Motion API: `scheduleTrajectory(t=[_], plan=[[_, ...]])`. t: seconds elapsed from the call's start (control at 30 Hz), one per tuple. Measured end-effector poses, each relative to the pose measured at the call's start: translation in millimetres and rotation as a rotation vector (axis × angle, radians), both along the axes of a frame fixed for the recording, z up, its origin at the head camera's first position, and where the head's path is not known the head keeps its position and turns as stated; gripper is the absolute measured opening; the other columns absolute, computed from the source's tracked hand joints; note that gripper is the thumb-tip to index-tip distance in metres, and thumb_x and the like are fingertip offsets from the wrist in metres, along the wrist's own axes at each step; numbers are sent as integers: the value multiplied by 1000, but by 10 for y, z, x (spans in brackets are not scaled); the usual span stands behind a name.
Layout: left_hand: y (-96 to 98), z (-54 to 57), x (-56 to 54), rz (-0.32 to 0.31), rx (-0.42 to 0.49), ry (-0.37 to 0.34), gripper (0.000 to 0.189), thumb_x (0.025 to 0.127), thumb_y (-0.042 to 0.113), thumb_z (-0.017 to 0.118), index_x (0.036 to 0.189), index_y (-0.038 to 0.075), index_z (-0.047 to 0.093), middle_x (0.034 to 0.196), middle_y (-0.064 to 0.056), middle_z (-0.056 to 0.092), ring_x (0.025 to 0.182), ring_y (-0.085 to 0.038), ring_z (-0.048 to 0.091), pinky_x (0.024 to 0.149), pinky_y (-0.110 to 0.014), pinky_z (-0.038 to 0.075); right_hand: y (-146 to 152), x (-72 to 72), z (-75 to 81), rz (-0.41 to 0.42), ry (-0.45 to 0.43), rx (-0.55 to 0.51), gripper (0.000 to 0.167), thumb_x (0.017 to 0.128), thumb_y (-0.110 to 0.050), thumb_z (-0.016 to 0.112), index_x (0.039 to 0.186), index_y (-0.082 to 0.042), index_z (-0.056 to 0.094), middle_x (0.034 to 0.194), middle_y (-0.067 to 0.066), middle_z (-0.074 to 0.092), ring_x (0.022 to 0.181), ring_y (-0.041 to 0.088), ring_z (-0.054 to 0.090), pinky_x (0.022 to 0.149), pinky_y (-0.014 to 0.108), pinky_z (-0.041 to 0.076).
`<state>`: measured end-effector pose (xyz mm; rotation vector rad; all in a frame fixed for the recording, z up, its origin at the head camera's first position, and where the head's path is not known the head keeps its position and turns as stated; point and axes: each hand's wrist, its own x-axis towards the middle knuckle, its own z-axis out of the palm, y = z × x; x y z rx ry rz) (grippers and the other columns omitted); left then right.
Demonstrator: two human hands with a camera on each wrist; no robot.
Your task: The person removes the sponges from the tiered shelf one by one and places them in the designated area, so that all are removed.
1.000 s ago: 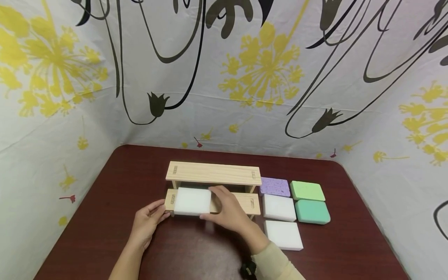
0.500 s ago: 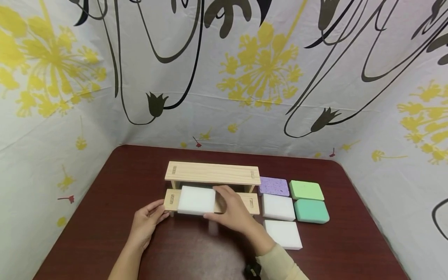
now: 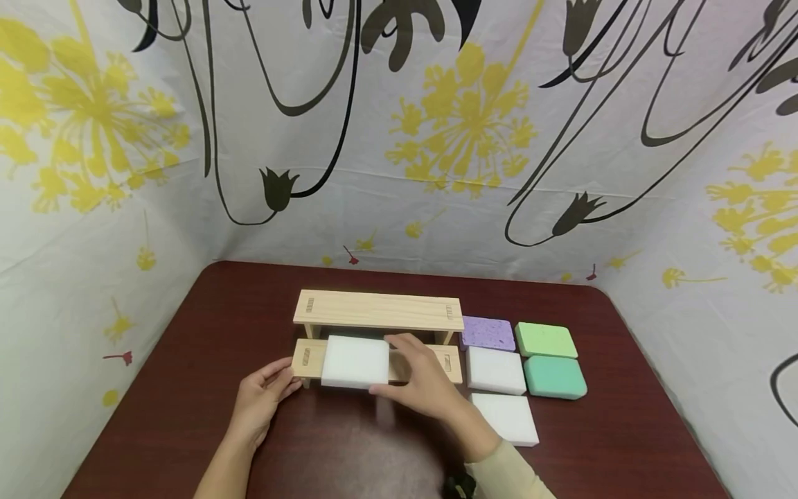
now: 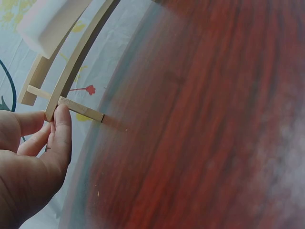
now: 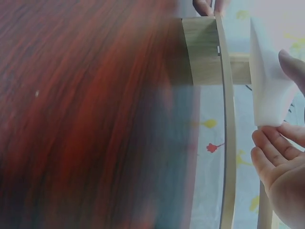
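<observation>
A two-step wooden rack [image 3: 379, 309] stands on the table, its lower step [image 3: 309, 359] nearer me. At the left end of that step my left hand [image 3: 262, 400] pinches the board between thumb and fingers; the left wrist view shows this grip up close. Over the lower step, left of its middle, is a thick white sponge block [image 3: 354, 362]. My right hand [image 3: 429, 382] holds the block by its right side, thumb at the near corner and fingers at the far one. Whether the block fully rests on the step is hard to tell.
Right of the rack lie a purple sponge [image 3: 488, 333], a light green sponge [image 3: 547, 340], a teal sponge [image 3: 555, 377] and two white sponge blocks, one behind [image 3: 497, 370] and one nearer [image 3: 506, 418]. Patterned cloth [image 3: 374, 138] encloses the dark red table [image 3: 237, 305].
My right hand and the white sponge block have shifted a little to the right along the lower step. My left hand keeps its pinch on the left end.
</observation>
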<state>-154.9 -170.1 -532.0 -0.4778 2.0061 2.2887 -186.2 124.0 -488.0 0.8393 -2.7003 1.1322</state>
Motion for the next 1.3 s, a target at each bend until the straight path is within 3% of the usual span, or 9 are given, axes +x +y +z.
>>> scheduleTrajectory(t=[0.33, 0.57, 0.9, 1.3], plan=[[-10, -26, 0, -3, -3, 17, 37, 104, -1, 53, 139, -14, 50, 123, -25, 62, 92, -9, 69, 89, -25, 58, 129, 62, 70, -21, -38, 27, 84, 76, -49, 88, 143, -9, 56, 136, 3, 58, 125, 21, 56, 107, 44, 48], [3, -30, 2, -3, 5, 4, 38, 104, -2, 53, 140, -14, 49, 124, -24, 59, 91, -9, 68, 90, -25, 57, 261, 105, 63, -35, -12, 7, 84, 74, -43, 91, 140, -4, 58, 133, 2, 59, 122, 23, 58, 104, 48, 50], [42, -18, 9, 7, -1, 11, 38, 103, -3, 53, 139, -14, 49, 123, -24, 58, 90, -9, 68, 89, -25, 58, 518, 180, 41, -99, 14, 33, 81, 74, -45, 90, 139, -7, 59, 133, 5, 61, 123, 27, 58, 101, 55, 50], [9, -47, 34, -9, -28, 6, 41, 103, -1, 54, 141, -15, 47, 134, -32, 53, 92, -9, 69, 89, -25, 58, 774, 235, 60, -137, 67, 47, 78, 73, -42, 92, 137, -9, 60, 129, 2, 62, 118, 25, 61, 96, 50, 54]])
